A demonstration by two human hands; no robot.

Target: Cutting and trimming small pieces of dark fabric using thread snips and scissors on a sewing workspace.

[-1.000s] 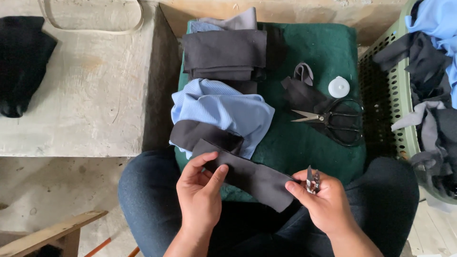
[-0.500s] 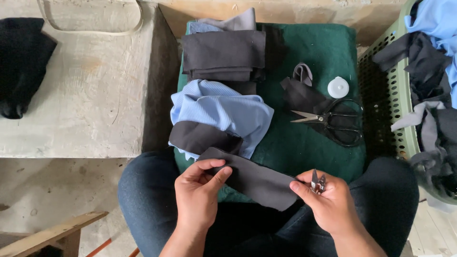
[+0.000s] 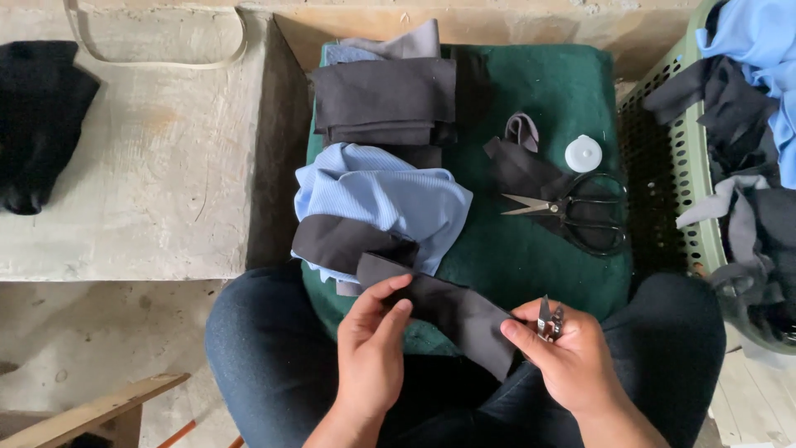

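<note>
Dark fabric strip (image 3: pixel 452 309) between left hand (image 3: pixel 373 348) and right hand (image 3: pixel 572 357)

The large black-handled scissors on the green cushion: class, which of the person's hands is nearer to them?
Right. The right hand, holding small metal snips, sits just below the large black-handled scissors; the left hand is farther off, down-left, pinching the dark fabric strip.
</note>
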